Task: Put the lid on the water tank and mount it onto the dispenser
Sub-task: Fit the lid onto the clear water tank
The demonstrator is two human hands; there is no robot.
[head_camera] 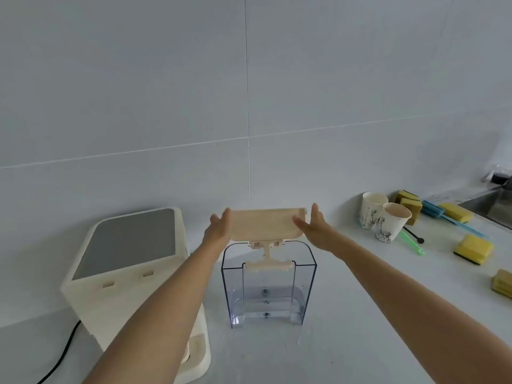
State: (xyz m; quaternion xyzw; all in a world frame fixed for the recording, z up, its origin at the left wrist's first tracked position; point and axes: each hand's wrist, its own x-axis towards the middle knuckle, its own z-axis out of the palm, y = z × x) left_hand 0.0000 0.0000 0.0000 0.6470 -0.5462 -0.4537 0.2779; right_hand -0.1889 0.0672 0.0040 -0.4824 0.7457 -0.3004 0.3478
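A clear plastic water tank (304,286) stands upright on the pale counter in the middle, holding a little water. Above its open top I hold the cream lid (263,224) tilted up, its hinge tab (268,263) hanging down at the tank's rim. My left hand (217,230) presses the lid's left end and my right hand (313,227) presses its right end. The cream dispenser (122,273), with a grey top panel, stands to the left of the tank.
Two paper cups (383,220) stand at the right, with several yellow sponges (472,249), a blue brush (443,213) and a green stick nearby. A metal sink (490,206) is at the far right. The dispenser's black cable (63,353) trails off at the lower left. A tiled wall rises behind.
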